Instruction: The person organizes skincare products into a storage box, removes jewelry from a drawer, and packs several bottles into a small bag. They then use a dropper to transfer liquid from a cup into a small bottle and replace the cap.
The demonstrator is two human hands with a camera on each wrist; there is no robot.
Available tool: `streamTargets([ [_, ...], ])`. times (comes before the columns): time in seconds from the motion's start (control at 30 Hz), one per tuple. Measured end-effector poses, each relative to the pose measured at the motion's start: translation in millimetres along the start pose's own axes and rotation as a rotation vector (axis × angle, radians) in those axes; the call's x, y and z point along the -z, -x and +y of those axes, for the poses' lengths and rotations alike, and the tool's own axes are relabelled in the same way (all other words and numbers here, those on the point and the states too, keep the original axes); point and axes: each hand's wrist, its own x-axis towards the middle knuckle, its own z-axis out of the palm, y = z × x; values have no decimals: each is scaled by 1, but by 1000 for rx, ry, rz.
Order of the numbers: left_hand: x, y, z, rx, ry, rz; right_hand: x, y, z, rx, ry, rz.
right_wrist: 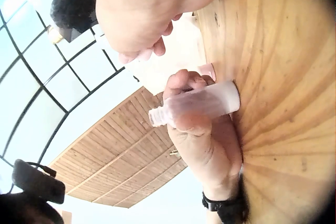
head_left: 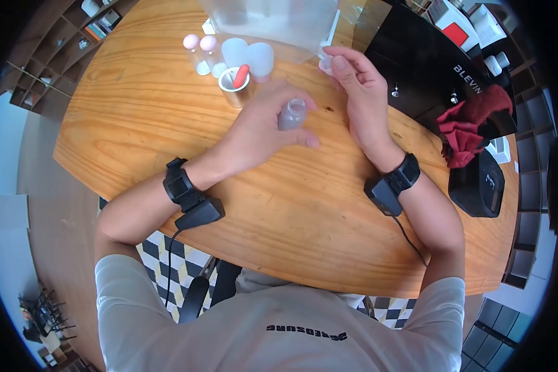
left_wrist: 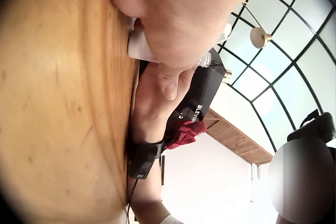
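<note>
My left hand (head_left: 254, 127) holds a small open-necked translucent bottle (right_wrist: 202, 103) between thumb and fingers. The bottle stands upright on the wooden table, its mouth uncovered and facing up. Higher and to the right, my right hand (head_left: 367, 93) pinches a small translucent piece (head_left: 327, 64) between thumb and index finger; its kind is too small to make out. In the right wrist view, the right hand (right_wrist: 157, 8) hangs above the bottle, its fingers hiding most of that piece.
Left of the hands stand pink-topped clear bottles (head_left: 209, 54), frosted oval pieces (head_left: 260, 59) and a metal cup (head_left: 235, 96) with a red-orange object (head_left: 241, 75). Behind is a translucent plastic container (head_left: 273, 22). At right are a black box (head_left: 415, 68), a dark red cloth (head_left: 468, 133) and a black case (head_left: 477, 186).
</note>
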Motion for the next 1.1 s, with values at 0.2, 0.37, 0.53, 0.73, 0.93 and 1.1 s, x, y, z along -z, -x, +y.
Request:
streamTargets([
  [0.2,-2,0,-3,-36,8,-27,4,-2,6,-137,99,-89],
  [0.37,0,-1,-2,-25,42,-70,7,-7,16,-135,139,-128],
  [0.53,12,-4,-2,-85,-26,-191,1,-6,18,-52,375,-216],
  [0.73,11,-2,-3,-13,58,-246,-3,-5,12,-44,621,-173],
  [0.93,11,-2,-6,-65,7,-258,-5,-3,10,47,809,-126],
  [1.1,9,-2,-5,-56,1,-256,-6,-3,9,1,788,-137],
])
